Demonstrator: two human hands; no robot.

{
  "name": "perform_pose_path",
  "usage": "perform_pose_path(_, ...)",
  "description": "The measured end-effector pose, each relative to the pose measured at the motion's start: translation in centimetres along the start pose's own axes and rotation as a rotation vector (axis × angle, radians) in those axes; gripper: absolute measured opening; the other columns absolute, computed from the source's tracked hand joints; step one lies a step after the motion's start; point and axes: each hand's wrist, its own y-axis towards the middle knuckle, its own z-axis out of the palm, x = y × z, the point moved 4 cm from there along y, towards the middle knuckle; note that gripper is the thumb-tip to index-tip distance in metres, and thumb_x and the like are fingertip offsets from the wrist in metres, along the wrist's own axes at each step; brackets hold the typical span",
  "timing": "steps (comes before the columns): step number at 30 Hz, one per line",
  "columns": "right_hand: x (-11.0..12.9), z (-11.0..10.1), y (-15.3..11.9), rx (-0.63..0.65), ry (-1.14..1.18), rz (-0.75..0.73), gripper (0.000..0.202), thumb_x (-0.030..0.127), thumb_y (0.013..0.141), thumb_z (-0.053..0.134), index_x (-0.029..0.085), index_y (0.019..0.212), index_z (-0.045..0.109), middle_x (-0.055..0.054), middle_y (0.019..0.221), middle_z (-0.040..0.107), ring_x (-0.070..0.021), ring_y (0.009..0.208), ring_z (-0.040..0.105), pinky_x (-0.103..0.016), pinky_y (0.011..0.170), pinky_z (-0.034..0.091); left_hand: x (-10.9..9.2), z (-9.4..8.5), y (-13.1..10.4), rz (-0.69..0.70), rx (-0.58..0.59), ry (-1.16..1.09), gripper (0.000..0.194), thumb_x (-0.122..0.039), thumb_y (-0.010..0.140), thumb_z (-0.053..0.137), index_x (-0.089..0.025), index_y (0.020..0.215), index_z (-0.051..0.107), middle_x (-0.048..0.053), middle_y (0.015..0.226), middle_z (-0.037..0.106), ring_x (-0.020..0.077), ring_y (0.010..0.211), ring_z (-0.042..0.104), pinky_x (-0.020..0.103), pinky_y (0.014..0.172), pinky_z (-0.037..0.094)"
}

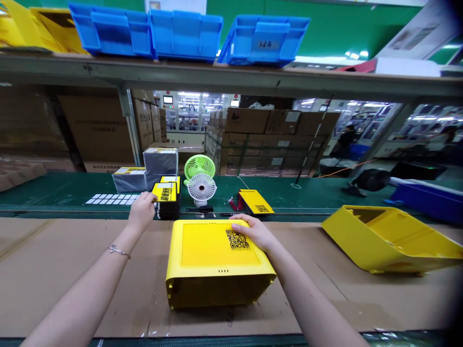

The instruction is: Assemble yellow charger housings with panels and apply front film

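Note:
In front of me on the cardboard stands a yellow plastic housing (217,246) with a hollow, open near side and a black QR code on top. My right hand (255,232) grips its far right edge, with the thumb lying on top by the code. My left hand (142,210) reaches forward to a stack of yellow labels with black print. Its fingers are closed on the left edge of the top label (165,192); the fingertips are partly hidden. A second yellow housing (383,241) lies to the right, tilted with its hollow side up.
Behind the labels stand a white fan (201,188), a green fan (199,166) and wrapped grey stacks (161,161). A flat yellow panel (257,201) lies beside red wires (237,203). White stickers (112,199) lie left. Blue bins (186,36) line the shelf above.

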Motion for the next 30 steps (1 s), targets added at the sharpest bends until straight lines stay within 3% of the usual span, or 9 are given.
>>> perform_pose_path(4,0.0,0.1,0.1,0.016,-0.011,-0.008,0.038,0.038,0.061,0.074,0.02,0.09,0.057,-0.004,0.081,0.071,-0.0212,0.073,0.068,-0.034,0.069,0.054,-2.3,-4.4,1.0,-0.099,-0.293,-0.097,0.014,-0.02,0.083,0.045,-0.017,0.094,0.053,0.008,0.095,0.056,0.0203,0.092,0.058,0.036,0.081,0.048)
perform_pose_path(6,0.1,0.0,0.1,-0.005,-0.065,-0.02,0.038,0.04,0.062,0.073,0.019,0.091,0.058,-0.005,0.082,0.071,-0.022,0.073,0.068,-0.035,0.069,0.054,-3.8,-6.8,1.1,-0.212,-0.527,-0.401,0.019,-0.024,0.079,0.056,-0.019,0.097,0.05,0.006,0.095,0.056,0.0185,0.087,0.06,0.035,0.078,0.051)
perform_pose_path(8,0.3,-0.2,-0.1,-0.075,-0.166,-0.043,0.038,0.041,0.063,0.072,0.019,0.092,0.061,-0.006,0.085,0.07,-0.023,0.076,0.067,-0.036,0.07,0.053,-5.7,-8.3,1.0,-0.27,-0.564,-0.78,0.028,-0.025,0.076,0.061,-0.021,0.099,0.048,0.005,0.101,0.058,0.0191,0.091,0.061,0.034,0.074,0.054)
perform_pose_path(11,1.4,-0.6,-0.8,-0.278,-0.33,-0.148,0.037,0.042,0.066,0.069,0.019,0.095,0.063,-0.007,0.095,0.068,-0.0239,0.087,0.064,-0.037,0.078,0.05,-8.8,-9.4,0.1,-0.389,-0.327,-1.148,0.03,-0.026,0.071,0.066,-0.022,0.098,0.052,0.005,0.099,0.063,0.0181,0.084,0.064,0.031,0.066,0.055)
perform_pose_path(14,3.8,-0.3,-3.0,-0.474,-0.436,-0.351,0.032,0.042,0.074,0.062,0.021,0.098,0.063,-0.007,0.103,0.066,-0.0221,0.095,0.061,-0.037,0.087,0.046,-12.1,-9.6,-2.1,-0.452,0.016,-1.215,0.034,-0.024,0.067,0.071,-0.02,0.098,0.058,0.004,0.088,0.067,0.0153,0.074,0.063,0.025,0.06,0.053)
perform_pose_path(18,7.3,3.5,-7.0,-0.296,-0.546,-0.494,0.023,0.039,0.082,0.055,0.023,0.095,0.065,-0.004,0.099,0.067,-0.0194,0.094,0.06,-0.033,0.083,0.047,-16.5,-8.5,-5.9,-0.415,0.482,-1.105,0.042,-0.026,0.074,0.064,-0.025,0.115,0.052,0.0,0.075,0.064,0.0144,0.067,0.061,0.024,0.057,0.049)
perform_pose_path(23,9.0,8.8,-10.3,0.073,-0.556,-0.454,0.011,0.028,0.08,0.059,0.023,0.086,0.067,-0.001,0.09,0.068,-0.0148,0.085,0.061,-0.027,0.08,0.047,-18.9,-7.7,-8.5,-0.332,0.531,-0.967,0.036,-0.03,0.078,0.059,-0.026,0.113,0.052,-0.001,0.07,0.06,0.0117,0.06,0.054,0.022,0.053,0.041)
perform_pose_path(26,9.0,9.3,-10.9,0.039,-0.437,-0.471,0.009,0.026,0.079,0.06,0.019,0.079,0.066,-0.001,0.079,0.067,-0.0138,0.075,0.061,-0.026,0.071,0.05,-19.3,-7.2,-9.1,-0.46,0.552,-1.151,0.03,-0.029,0.074,0.065,-0.022,0.102,0.056,0.0,0.072,0.061,0.0118,0.064,0.055,0.022,0.058,0.041)
perform_pose_path(30,9.2,8.5,-11.6,-0.14,-0.356,-0.627,0.008,0.026,0.076,0.064,0.019,0.074,0.064,-0.002,0.072,0.065,-0.0148,0.068,0.061,-0.026,0.063,0.051,-20.8,-6.3,-10.4,-0.654,0.706,-1.76,0.028,-0.028,0.071,0.065,-0.02,0.097,0.059,0.006,0.093,0.064,0.0191,0.085,0.06,0.03,0.076,0.043)
